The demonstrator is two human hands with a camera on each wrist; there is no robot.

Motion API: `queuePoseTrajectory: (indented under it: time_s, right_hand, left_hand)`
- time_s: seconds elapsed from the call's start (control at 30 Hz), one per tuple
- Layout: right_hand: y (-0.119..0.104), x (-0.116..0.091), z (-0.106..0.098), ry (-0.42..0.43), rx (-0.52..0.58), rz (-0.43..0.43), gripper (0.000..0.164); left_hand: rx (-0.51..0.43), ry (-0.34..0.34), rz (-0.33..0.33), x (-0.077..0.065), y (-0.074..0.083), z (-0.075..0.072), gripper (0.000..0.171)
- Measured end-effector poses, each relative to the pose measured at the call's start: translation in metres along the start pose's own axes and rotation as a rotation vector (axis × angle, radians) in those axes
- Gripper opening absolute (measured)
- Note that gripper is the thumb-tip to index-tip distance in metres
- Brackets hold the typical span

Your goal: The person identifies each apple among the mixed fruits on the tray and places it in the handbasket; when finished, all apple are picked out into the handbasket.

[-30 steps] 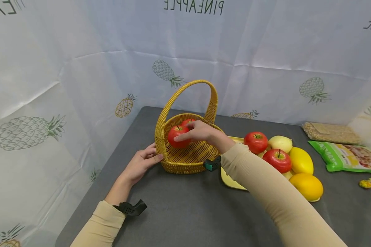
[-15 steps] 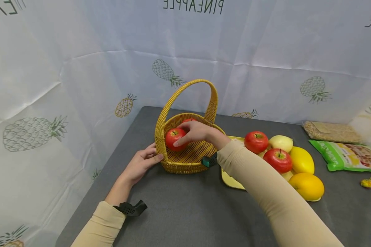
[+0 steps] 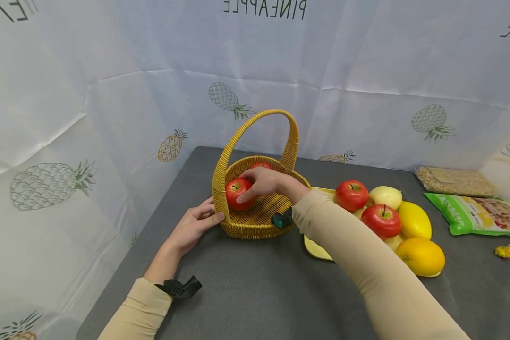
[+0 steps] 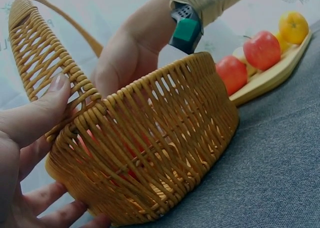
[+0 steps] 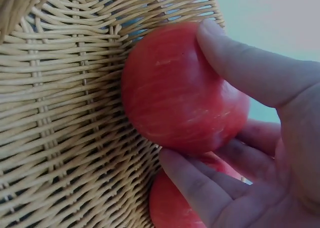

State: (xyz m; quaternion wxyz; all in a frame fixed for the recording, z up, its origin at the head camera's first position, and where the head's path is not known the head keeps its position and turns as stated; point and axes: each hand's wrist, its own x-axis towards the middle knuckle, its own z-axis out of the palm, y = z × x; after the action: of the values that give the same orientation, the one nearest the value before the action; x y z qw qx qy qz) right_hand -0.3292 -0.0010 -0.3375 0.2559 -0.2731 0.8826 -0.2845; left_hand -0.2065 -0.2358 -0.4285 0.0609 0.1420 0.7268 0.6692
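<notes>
Red, the apple (image 3: 234, 191) sits inside the basket (image 3: 255, 231) near the far left corner of the table (image 3: 255, 293) — between the thumb (image 5: 260, 70) and fingers (image 5: 197, 180) of the right hand (image 3: 263, 183), which are clamped on it, with a second apple (image 3: 261, 165) just beyond them. The left hand (image 3: 195, 224) holds the basket at the foot of its handle (image 3: 220, 189), fingers apart against the outer wall (image 4: 160, 138) — and a tray (image 3: 318, 249) of fruit (image 3: 381, 221) lies toward the table's right edge.
</notes>
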Motion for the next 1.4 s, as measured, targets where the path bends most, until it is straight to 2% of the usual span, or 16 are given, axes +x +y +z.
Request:
queuePoseTrajectory:
  time_s: [0.23,0.57,0.97,1.2,1.4]
  right_hand:
    - [0.000,0.000,0.003,0.007,0.027,-0.004,0.071]
    - [-0.002,-0.001,0.001,-0.008,-0.021,0.005,0.077]
    - [-0.004,-0.004,0.001,0.032,-0.051,-0.015,0.071]
    - [-0.006,-0.014,-0.001,0.060,-0.126,-0.055,0.069]
    - [-0.006,-0.028,-0.003,0.074,-0.120,-0.070,0.068]
  left_hand:
    - [-0.004,-0.013,0.007,-0.001,0.001,0.001,0.033]
    - [-0.001,-0.003,-0.007,-0.001,0.003,0.002,0.033]
    - [0.000,0.003,-0.018,-0.002,0.002,0.000,0.031]
    - [0.000,0.006,-0.019,-0.002,0.003,0.000,0.033]
    - [-0.005,0.002,-0.017,-0.001,0.002,-0.001,0.033]
